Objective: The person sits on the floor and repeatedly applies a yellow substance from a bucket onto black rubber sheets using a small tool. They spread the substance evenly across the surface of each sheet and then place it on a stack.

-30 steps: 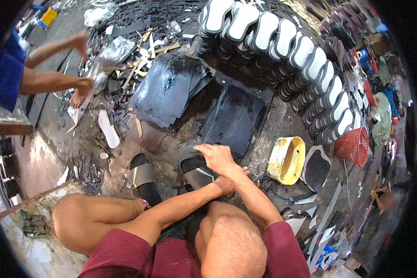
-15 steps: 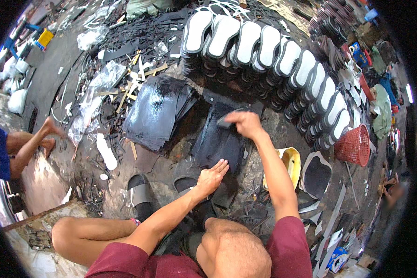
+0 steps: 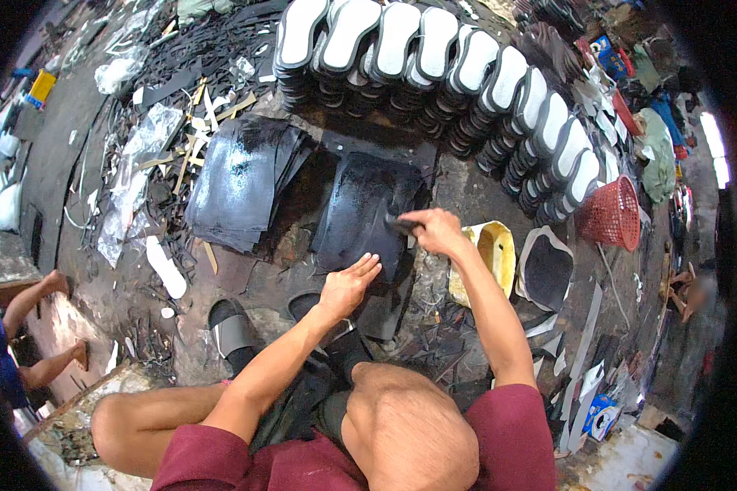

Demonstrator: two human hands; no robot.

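A shiny black sheet (image 3: 352, 209) lies on the ground in front of my feet. My left hand (image 3: 348, 286) rests flat on its near part, fingers stretched out and holding nothing. At the sheet's right side, my right hand (image 3: 439, 232) grips a small dark spreading tool (image 3: 401, 226), partly hidden by the fingers; its exact kind is unclear. The tool's end meets the sheet or hovers just over it. To the left is a stack of similar glossy black sheets (image 3: 236, 184). A yellow open container (image 3: 460, 278) sits just right of my right hand.
Stacks of white-topped dark shoe soles (image 3: 437, 41) curve around the far side. A red basket (image 3: 610, 214) stands at their right end, near a dark, white-rimmed piece (image 3: 546, 268). Scraps and plastic (image 3: 139, 180) litter the left, where another person's legs (image 3: 37, 307) show.
My right hand has drawn the dark tool from the sheet's far part toward me, to its right side. The left hand still presses near the sheet's near edge. The whole view has shifted.
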